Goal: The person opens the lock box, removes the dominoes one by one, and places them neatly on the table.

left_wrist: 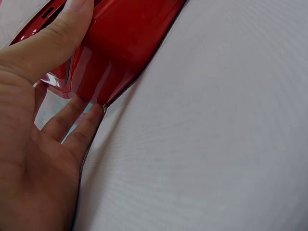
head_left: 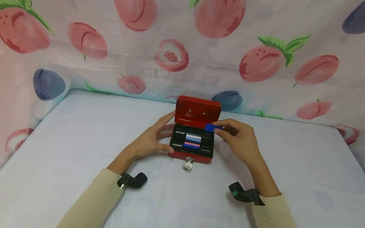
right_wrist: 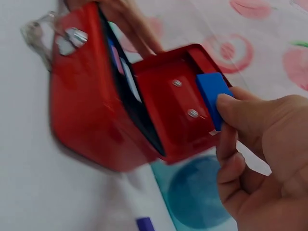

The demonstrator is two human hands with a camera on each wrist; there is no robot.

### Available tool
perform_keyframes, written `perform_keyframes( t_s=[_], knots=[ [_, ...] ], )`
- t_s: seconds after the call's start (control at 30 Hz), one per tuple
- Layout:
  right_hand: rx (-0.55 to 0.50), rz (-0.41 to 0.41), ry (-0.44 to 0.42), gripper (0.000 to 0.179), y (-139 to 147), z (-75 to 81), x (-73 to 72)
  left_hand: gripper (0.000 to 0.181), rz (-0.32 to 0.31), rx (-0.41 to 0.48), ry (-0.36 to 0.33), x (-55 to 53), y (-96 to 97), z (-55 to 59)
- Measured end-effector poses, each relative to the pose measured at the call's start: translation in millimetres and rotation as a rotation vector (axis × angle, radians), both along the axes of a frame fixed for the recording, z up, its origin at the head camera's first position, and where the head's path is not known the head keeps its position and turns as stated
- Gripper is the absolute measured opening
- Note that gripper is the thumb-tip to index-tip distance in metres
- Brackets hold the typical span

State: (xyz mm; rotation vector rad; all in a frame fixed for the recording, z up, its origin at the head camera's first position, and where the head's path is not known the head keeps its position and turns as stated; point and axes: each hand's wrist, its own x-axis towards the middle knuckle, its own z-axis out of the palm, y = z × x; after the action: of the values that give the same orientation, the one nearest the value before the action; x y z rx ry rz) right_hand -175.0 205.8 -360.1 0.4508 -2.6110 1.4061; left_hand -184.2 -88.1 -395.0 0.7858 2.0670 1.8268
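A red cash box point(head_left: 194, 157) stands with its lid point(head_left: 198, 112) raised. In its black tray point(head_left: 207, 144), white, blue and pink blocks point(head_left: 193, 139) lie in the middle compartment. My left hand point(head_left: 151, 139) holds the box by its left side; the thumb point(left_wrist: 53, 41) is at the front corner and the fingertips point(left_wrist: 94, 113) touch the side wall. With thumb and fingers, my right hand point(head_left: 238, 136) pinches a flat blue block point(right_wrist: 211, 96) at the tray's back right corner, in front of the raised lid.
Small keys point(head_left: 187, 165) hang from the lock at the box's front. In the right wrist view, a small dark blue piece point(right_wrist: 145, 224) lies on the white tablecloth beside the box. A fruit-print curtain point(head_left: 177, 24) rises behind the table.
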Motion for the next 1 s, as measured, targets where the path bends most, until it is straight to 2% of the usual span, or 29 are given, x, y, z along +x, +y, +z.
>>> perform_keyframes(
  t_s=[0.2, 0.37, 0.5, 1.0],
  knots=[
    [-0.054, -0.018, -0.075, 0.021, 17, 8.1, -0.3, 0.106, -0.001, -0.004, 0.001, 0.1, -0.1, 0.6],
    [-0.027, -0.067, -0.063, 0.019, 30, 11.2, -0.5, 0.106, -0.005, 0.000, 0.006, -0.4, 0.0, -0.2],
    [0.009, -0.075, -0.047, 0.020, 39, 10.4, -1.3, 0.106, -0.004, 0.000, 0.008, -1.0, 0.1, -1.4],
    [0.040, -0.176, -0.073, 0.023, 73, 6.9, -4.3, 0.107, -0.003, -0.001, 0.002, -2.1, -0.2, -2.9]
  ],
)
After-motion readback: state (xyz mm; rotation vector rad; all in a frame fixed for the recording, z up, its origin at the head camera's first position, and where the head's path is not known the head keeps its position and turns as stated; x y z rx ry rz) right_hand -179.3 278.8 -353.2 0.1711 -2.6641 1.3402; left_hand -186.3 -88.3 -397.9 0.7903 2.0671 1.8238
